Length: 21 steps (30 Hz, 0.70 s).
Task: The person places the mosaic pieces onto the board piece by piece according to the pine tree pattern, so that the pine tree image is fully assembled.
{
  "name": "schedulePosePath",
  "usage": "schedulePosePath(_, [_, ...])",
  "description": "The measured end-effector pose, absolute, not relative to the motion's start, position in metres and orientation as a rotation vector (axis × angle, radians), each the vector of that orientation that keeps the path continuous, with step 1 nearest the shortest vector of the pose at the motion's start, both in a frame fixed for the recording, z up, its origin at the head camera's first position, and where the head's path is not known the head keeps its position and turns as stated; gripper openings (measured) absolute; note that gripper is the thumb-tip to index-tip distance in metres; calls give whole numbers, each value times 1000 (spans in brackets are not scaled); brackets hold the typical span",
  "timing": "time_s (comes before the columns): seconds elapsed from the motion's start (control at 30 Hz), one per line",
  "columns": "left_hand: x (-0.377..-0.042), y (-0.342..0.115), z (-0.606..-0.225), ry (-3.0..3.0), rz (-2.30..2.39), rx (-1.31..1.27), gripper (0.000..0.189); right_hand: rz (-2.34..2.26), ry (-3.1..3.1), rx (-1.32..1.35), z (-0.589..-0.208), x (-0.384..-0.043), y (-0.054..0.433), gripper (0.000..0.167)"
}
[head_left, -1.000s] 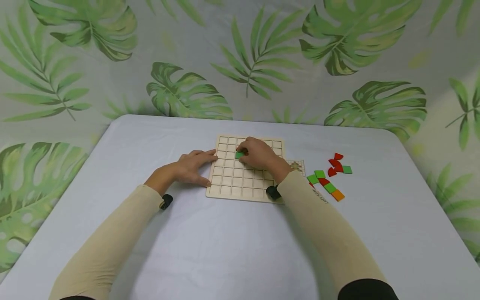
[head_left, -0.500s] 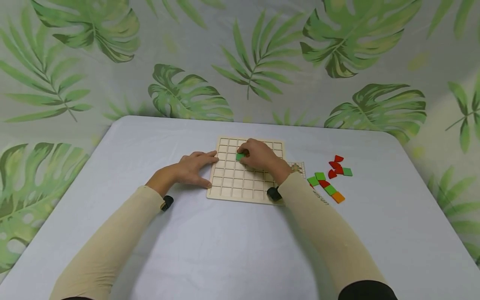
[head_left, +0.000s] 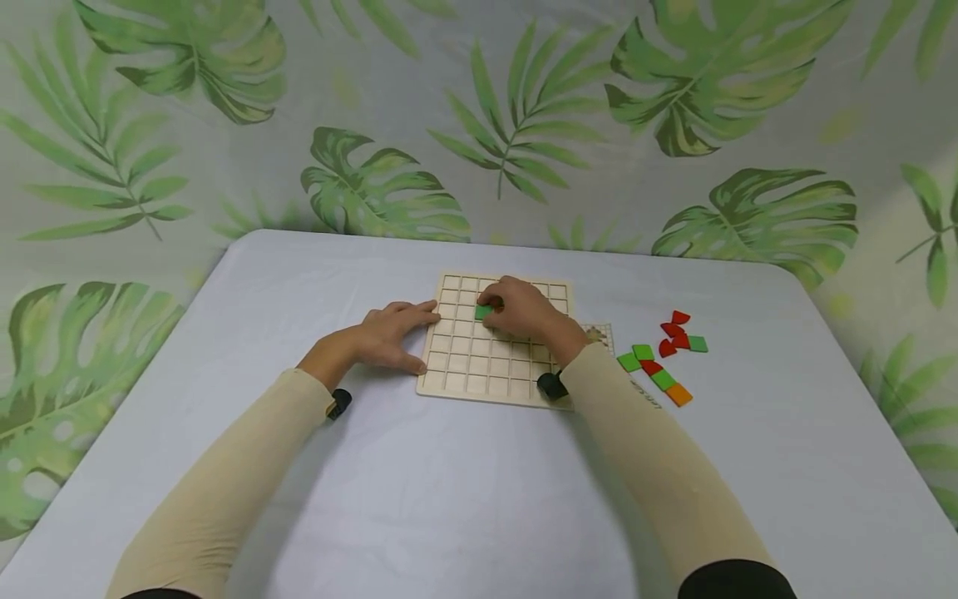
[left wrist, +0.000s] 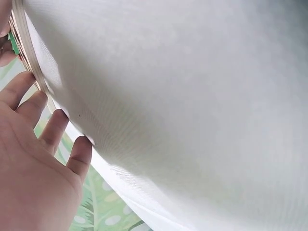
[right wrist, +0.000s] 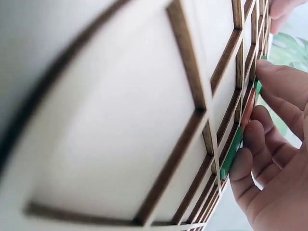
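Hardly anything has shifted since the earlier head frames: the whole scene sits slightly farther right in view, and both hands keep their places over the board. In the head view, the right hand bends over the far-left part of a gridded wooden board, thumb and forefinger pinching a green tile on the grid. The left hand spreads wide at the board's left edge, holding nothing, thumb near the lower corner. A printed card lies beside the board's right edge, partly covered by the right forearm. Beyond it on the white cloth are loose green squares, red pieces and an orange square.

From the left wrist, straight, separated fingers reach the board's side, with fingertips against its edge; part of the right hand shows at the upper left.

From the right wrist, the thumb is at the green tile, while the other fingers curl against a red-orange piece and another green piece, both on the board.
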<state>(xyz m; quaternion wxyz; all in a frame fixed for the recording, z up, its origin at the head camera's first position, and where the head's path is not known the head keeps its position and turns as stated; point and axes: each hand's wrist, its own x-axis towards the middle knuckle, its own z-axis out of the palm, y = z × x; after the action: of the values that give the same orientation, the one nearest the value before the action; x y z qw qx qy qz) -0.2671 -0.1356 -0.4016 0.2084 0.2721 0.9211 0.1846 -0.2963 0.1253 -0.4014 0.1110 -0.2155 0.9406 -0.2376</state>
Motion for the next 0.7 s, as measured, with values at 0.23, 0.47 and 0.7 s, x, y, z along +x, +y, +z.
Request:
schedulePosePath(0.23, [-267, -135, -405, 2569, 506, 755, 84, -740, 2748, -634, -401, -297, 128, 32])
schedulePosePath(0.47, [-267, -135, -405, 2569, 515, 760, 84, -690, 2761, -640, -403, -299, 127, 29])
schedulePosePath(0.7, [-267, -136, -404, 2574, 515, 762, 84, -765, 2736, -604, -400, -301, 130, 26])
